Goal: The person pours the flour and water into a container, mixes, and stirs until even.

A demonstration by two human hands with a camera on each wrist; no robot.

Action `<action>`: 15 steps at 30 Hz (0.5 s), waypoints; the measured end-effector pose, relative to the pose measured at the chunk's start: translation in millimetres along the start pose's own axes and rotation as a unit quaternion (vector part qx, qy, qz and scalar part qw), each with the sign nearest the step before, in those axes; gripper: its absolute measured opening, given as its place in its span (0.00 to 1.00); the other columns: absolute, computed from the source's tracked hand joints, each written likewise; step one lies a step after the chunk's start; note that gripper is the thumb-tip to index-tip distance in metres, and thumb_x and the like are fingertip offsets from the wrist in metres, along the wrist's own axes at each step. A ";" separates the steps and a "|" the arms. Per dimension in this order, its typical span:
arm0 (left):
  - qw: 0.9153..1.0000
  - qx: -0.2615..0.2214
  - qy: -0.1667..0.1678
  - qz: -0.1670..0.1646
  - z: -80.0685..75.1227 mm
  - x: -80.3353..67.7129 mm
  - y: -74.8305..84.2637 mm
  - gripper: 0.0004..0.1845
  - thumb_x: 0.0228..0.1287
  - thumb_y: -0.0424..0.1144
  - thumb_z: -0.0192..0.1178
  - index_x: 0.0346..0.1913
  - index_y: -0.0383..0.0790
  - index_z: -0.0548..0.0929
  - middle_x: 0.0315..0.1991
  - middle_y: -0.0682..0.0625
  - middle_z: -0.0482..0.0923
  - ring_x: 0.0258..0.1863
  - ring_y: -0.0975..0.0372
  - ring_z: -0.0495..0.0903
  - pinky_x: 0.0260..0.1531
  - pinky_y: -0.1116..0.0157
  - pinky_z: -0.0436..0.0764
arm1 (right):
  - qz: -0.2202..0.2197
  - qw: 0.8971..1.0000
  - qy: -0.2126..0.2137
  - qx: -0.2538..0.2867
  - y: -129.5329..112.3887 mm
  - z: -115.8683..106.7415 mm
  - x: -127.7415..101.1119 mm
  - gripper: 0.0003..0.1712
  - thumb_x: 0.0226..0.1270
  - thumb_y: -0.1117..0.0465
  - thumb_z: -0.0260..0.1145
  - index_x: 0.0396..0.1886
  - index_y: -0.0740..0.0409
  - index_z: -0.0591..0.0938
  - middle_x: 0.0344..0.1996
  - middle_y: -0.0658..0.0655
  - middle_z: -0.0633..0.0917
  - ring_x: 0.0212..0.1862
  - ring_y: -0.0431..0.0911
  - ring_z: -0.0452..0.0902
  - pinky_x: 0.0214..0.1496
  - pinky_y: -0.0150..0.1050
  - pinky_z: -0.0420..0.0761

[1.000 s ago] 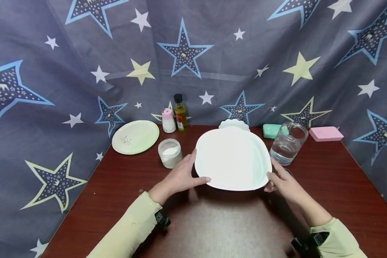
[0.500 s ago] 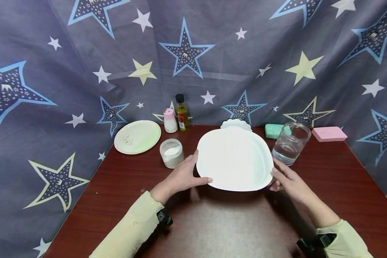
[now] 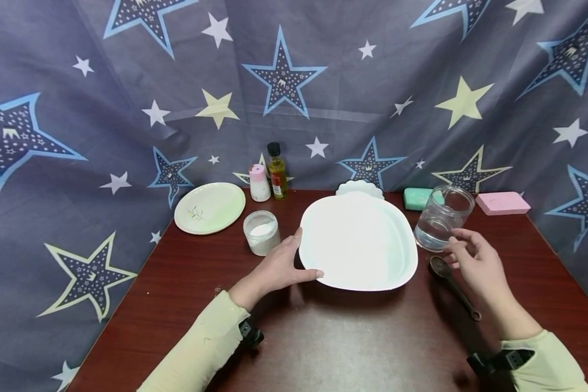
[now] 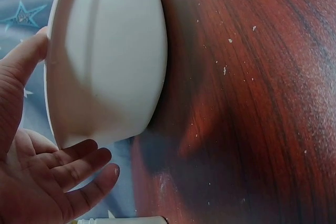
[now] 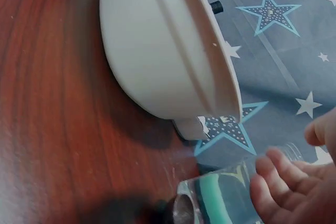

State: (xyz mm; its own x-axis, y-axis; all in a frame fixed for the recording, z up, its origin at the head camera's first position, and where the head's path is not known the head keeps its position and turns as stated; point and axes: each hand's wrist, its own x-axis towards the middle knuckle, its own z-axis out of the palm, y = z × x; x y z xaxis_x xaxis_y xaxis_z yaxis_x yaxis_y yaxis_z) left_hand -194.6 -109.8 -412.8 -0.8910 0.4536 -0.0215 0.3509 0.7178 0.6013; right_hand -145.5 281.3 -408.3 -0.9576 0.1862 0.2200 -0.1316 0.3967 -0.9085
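A deep white oval basin (image 3: 357, 245) stands mid-table. My left hand (image 3: 274, 264) holds its near left corner, the thumb over the near rim and the fingers along the left side. In the left wrist view, fingers (image 4: 79, 169) lie under the rim, partly bent. My right hand (image 3: 480, 267) is off the basin, in the air, fingers loosely bent and holding nothing. It is nearest a clear glass (image 3: 433, 231) of water and a dark long-handled spoon (image 3: 453, 288) on the table. In the right wrist view the right hand (image 5: 294, 187) overlaps the glass.
To the left are a jar of white powder (image 3: 262, 234) and an oval plate (image 3: 209, 208). A pink-capped shaker (image 3: 259, 185) and an oil bottle (image 3: 277, 177) stand at the back. A scalloped white dish (image 3: 360, 188), a green block (image 3: 416, 198) and a pink block (image 3: 503, 203) line the far edge.
My right hand has let go of the basin's right side and moved right, uncovering the spoon. The left hand keeps its place on the basin, which stays put.
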 end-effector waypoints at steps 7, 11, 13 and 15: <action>1.000 -0.001 -0.001 -0.001 0.4 0.3 1.0 0.62 0.51 0.64 0.69 0.78 0.36 0.46 0.75 0.40 0.53 0.72 0.55 0.58 0.66 0.55 0.63 | 0.036 0.992 0.094 -0.077 7.3 -14.5 11.4 0.26 0.69 0.56 0.63 0.60 0.65 0.71 0.37 0.40 0.79 0.34 0.27 0.74 0.32 0.21 0.74; 1.000 -0.006 -0.002 -0.002 0.4 0.3 0.9 0.62 0.51 0.64 0.69 0.78 0.36 0.45 0.75 0.40 0.52 0.72 0.55 0.57 0.66 0.56 0.63 | 0.061 0.988 0.077 -0.116 12.7 -20.0 23.4 0.43 0.66 0.50 0.66 0.72 0.65 0.60 0.59 0.64 0.74 0.54 0.49 0.73 0.49 0.31 0.73; 1.000 -0.009 -0.001 -0.001 0.7 0.4 0.6 0.62 0.50 0.64 0.69 0.77 0.36 0.46 0.75 0.40 0.52 0.72 0.55 0.57 0.66 0.56 0.63 | 0.063 0.990 0.043 -0.123 16.7 -20.5 30.3 0.50 0.64 0.48 0.67 0.75 0.66 0.52 0.66 0.73 0.65 0.63 0.62 0.65 0.59 0.46 0.71; 1.000 -0.010 0.001 0.002 1.3 0.5 0.2 0.62 0.51 0.64 0.69 0.77 0.35 0.46 0.75 0.40 0.52 0.72 0.55 0.57 0.67 0.56 0.62 | 0.058 0.990 0.010 -0.125 21.1 -20.2 36.8 0.55 0.63 0.48 0.69 0.76 0.67 0.46 0.68 0.77 0.60 0.67 0.69 0.58 0.63 0.61 0.63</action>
State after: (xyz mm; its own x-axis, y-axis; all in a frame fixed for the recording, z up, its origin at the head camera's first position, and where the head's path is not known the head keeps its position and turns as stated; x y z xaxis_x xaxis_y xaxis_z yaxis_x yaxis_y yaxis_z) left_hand -194.6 -108.8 -413.7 -0.8902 0.4551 -0.0184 0.3481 0.7059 0.6169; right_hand -178.4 314.6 -412.2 -0.9568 0.2602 0.1293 0.0484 0.5816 -0.8120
